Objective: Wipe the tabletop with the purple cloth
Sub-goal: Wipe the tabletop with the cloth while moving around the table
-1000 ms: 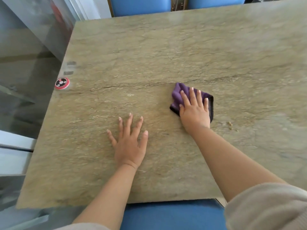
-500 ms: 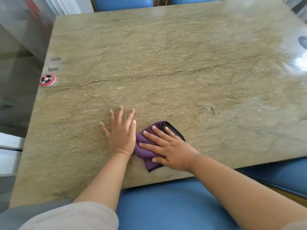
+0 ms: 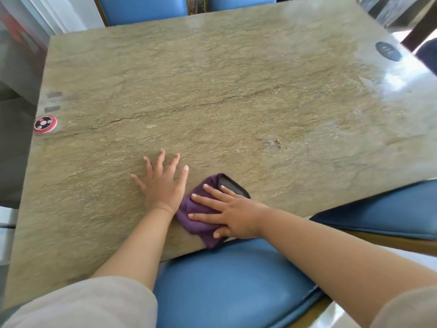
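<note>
The right hand (image 3: 233,215) is pressing flat, fingers straight, on the purple cloth (image 3: 197,217) at the surface's (image 3: 212,79) near edge, touching the left hand (image 3: 163,183), which is lying open, braced. Crumbs (image 3: 277,143) beyond the right hand are waiting, so wiping looks unfinished.

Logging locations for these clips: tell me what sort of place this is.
Probably a restaurant or canteen dining area. A stone-look table is ringed by matching blue padded chairs, and a round red call button sits at the table's edge.
</note>
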A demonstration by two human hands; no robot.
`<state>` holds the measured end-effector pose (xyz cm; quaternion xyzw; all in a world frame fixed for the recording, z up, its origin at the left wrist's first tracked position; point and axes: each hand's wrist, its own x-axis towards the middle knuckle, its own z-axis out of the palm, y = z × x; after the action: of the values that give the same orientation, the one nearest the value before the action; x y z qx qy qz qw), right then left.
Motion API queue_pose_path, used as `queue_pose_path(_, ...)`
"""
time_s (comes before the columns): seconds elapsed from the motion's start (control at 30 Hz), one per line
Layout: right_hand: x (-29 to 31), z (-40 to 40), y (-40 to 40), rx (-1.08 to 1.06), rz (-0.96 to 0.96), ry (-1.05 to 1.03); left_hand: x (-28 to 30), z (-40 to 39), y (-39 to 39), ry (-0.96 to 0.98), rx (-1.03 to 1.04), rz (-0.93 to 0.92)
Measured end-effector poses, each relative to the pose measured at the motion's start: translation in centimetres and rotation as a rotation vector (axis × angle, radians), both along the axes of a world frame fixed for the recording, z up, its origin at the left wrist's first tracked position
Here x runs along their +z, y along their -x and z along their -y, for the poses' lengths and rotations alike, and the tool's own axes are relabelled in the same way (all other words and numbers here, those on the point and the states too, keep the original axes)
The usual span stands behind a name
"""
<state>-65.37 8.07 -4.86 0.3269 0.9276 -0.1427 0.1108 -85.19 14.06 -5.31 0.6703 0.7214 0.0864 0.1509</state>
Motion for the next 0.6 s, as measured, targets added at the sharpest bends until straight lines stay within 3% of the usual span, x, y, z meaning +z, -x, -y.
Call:
queue_pose_path(0.13,0.4,1.1,-6.7,-0.213,-0.038,0.073,0.6,-0.1,-4.4,0.028,-0.196,0.134)
queue_pose_path(0.3,1.7,1.9,-12.0,-0.732,0.095,0.145,0.1,0.1,-8.2,0.066,-0.252,0.030)
queue_pose_path(0.37,1.6,1.9,-10.9,-0.825,0.124,0.143,0.0,0.1,-8.2,0.016,-0.227,0.038)
queue_pose_path(0.53,0.7,-0.2,-6.0,-0.422,0.065,0.043,0.5,-1.1,-7.5,-0.202,-0.066,0.266)
queue_pose_path(0.6,0.2,-2.9,-4.7,-0.393,0.022,-0.007,0.3,-2.2,-7.0,-0.252,-0.012,0.337)
